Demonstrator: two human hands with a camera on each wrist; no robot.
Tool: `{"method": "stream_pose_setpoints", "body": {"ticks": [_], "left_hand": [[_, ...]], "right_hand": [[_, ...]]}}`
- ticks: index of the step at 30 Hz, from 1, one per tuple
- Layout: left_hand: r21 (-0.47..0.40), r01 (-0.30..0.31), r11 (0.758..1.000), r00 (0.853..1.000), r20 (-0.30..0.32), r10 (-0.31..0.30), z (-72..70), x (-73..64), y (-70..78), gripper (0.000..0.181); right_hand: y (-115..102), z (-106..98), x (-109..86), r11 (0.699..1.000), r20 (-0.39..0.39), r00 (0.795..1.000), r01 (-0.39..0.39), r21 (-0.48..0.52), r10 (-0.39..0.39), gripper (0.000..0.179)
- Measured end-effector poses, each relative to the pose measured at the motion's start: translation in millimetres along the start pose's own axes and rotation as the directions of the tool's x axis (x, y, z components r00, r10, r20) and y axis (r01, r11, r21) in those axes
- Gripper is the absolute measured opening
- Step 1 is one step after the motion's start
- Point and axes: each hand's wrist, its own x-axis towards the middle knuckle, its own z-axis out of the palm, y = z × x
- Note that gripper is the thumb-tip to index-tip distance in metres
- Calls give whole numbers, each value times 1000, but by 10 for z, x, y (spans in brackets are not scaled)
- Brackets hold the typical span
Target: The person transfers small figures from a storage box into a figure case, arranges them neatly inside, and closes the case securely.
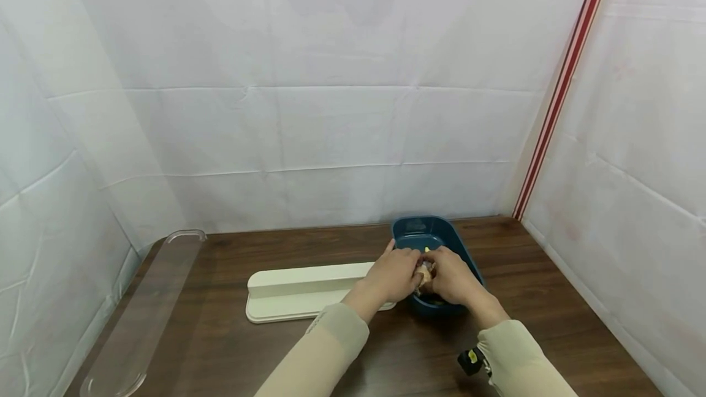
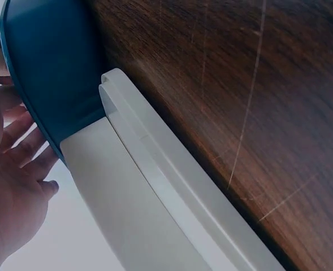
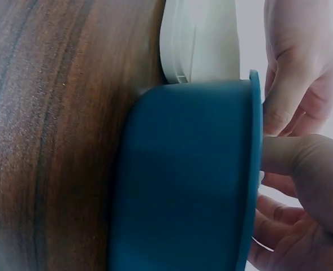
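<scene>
A dark blue plastic bin [image 1: 418, 239] stands on the table, and both hands meet over its opening. Between them is a small tan-and-whitish thing [image 1: 424, 277], mostly covered by fingers; I cannot tell its kind. My left hand [image 1: 393, 274] holds it from the left with curled fingers, one finger raised near the bin's rim. From the other side my right hand [image 1: 453, 276] grips it with thumb and fingers. A bit of yellow shows just behind the fingertips. In the right wrist view, the thumbs and fingers come together right above the rim of the bin [image 3: 183, 175].
Left of the bin lies a long cream-white stepped tray [image 1: 298, 299], its right end beside the bin. A long clear plastic cover [image 1: 151, 311] lies at the table's left side. A small black item with a yellow mark [image 1: 470, 361] is by the right cuff. White sheeting surrounds the table.
</scene>
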Motion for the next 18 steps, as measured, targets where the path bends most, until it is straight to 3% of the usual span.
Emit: {"method": "stream_pose_setpoints", "body": {"ticks": [10, 18], "left_hand": [[-120, -18, 993, 998, -55, 11, -119, -37, 10, 39], [-267, -3, 964, 997, -81, -20, -175, -79, -23, 38]], "right_hand": [[13, -126, -7, 997, -60, 997, 55, 51, -52, 53], [-26, -210, -10, 992, -65, 995, 85, 92, -79, 55]]}}
